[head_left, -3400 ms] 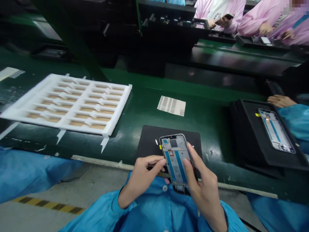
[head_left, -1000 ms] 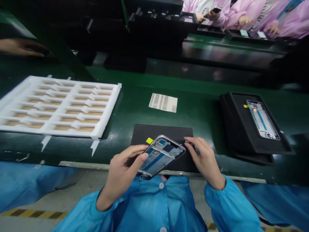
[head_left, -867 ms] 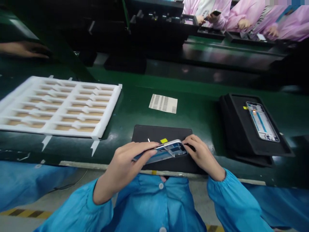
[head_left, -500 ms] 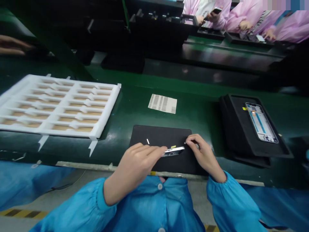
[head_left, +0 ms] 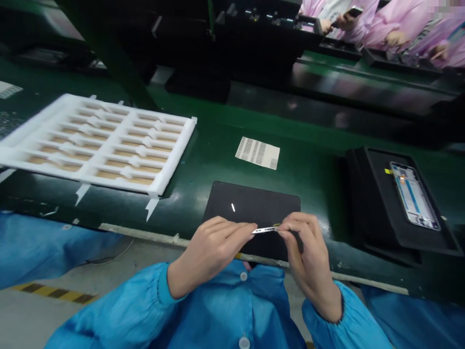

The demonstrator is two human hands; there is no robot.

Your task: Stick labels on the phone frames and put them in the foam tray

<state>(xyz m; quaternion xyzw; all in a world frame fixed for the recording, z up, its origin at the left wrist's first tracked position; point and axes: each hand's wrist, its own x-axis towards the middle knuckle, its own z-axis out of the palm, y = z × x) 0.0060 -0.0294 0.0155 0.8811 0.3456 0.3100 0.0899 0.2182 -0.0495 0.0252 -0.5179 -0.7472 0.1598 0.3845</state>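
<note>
While both hands [head_left: 214, 247] [head_left: 310, 257] seemingly pinch a phone frame [head_left: 264, 230], a black mat [head_left: 267, 203] lies on the green bench [head_left: 214, 155].

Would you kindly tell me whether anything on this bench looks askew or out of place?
Slightly: the black trays at the right are stacked unevenly, their edges out of line. The held phone frame shows only its edge, so damage there cannot be judged.

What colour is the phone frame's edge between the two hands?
The phone frame has a silvery-white edge, seen in the head view.
</note>
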